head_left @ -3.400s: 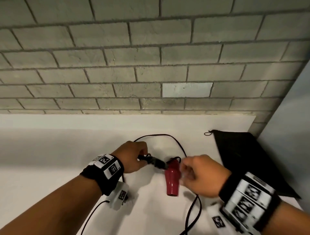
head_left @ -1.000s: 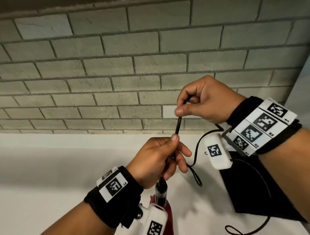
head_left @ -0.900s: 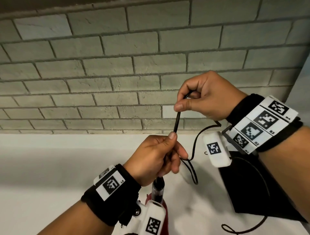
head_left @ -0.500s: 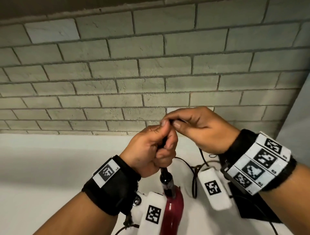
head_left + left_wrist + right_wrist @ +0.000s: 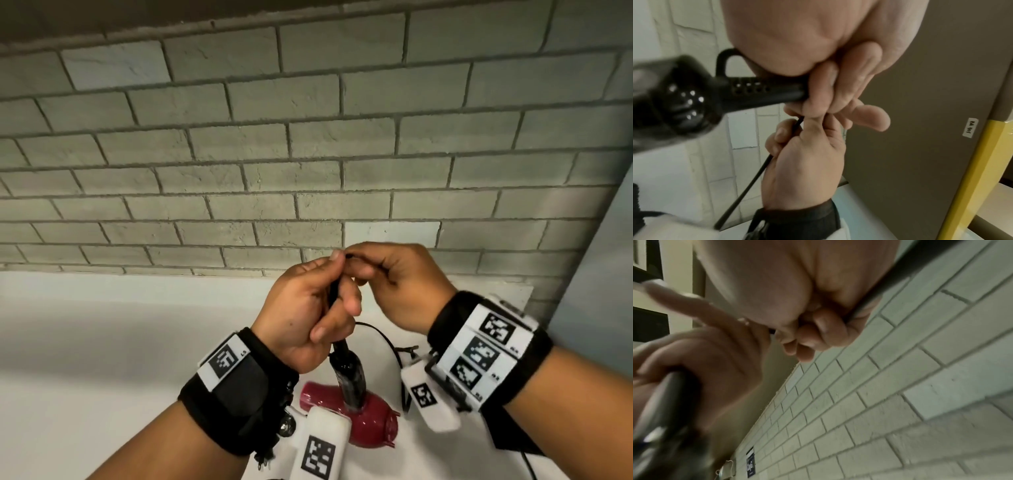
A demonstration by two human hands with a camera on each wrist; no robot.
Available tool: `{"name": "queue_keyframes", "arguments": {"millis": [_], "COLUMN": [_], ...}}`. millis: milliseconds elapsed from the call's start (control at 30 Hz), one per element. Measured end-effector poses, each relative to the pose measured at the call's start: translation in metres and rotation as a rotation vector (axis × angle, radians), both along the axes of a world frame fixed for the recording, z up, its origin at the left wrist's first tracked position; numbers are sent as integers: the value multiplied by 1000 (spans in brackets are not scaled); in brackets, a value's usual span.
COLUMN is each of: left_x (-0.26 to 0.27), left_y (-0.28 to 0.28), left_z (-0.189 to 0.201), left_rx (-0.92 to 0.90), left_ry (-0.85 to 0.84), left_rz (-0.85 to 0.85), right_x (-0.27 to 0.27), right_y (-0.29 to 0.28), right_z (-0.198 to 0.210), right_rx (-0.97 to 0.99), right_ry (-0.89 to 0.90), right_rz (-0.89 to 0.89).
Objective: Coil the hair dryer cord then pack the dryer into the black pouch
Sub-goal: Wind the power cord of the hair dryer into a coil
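A red hair dryer point(image 5: 366, 416) with a black handle point(image 5: 349, 373) hangs below my left hand point(image 5: 310, 318), which grips the thick black base of the cord point(image 5: 764, 92) just above the handle. My right hand point(image 5: 394, 284) pinches the thin black cord point(image 5: 750, 186) right against the left fingertips, both raised above the white table point(image 5: 102, 342). More cord point(image 5: 383, 339) loops down between the wrists. The black pouch point(image 5: 507, 438) lies at the right, mostly hidden behind my right wrist.
A grey brick wall point(image 5: 308, 154) rises directly behind the table. A grey panel point(image 5: 596, 308) stands at the right edge, and the left wrist view shows a yellow post point(image 5: 970, 178) beside it. Bare table surface extends to the left.
My right hand came down from well above the left hand and now meets its fingertips, folding the cord between them. Both hands sit a little lower, and the dryer's red body has swung into fuller view.
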State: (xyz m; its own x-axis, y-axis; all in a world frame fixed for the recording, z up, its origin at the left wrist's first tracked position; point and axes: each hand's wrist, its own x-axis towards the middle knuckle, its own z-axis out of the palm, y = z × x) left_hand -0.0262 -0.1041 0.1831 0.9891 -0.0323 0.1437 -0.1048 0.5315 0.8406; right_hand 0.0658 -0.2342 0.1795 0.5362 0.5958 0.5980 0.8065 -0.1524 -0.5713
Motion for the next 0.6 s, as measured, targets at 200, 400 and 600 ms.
{"name": "queue_keyframes", "arguments": {"millis": [200,400,600], "left_x": [1,2,5], "left_y": [0,-7,-16], "left_z": [-15,-23,-28], "left_rx": [-55,-92,-113], "left_ry": [70,114,86], "left_rz": [17,-46,-221], "right_x": [-16,-25,-31], "right_y": [-4,-9,1], "right_z": [-34,-41,-43], "right_rx": [-95,-82,65], "right_ry": [27,112,323], "right_rz": [-169,-251,-236]}}
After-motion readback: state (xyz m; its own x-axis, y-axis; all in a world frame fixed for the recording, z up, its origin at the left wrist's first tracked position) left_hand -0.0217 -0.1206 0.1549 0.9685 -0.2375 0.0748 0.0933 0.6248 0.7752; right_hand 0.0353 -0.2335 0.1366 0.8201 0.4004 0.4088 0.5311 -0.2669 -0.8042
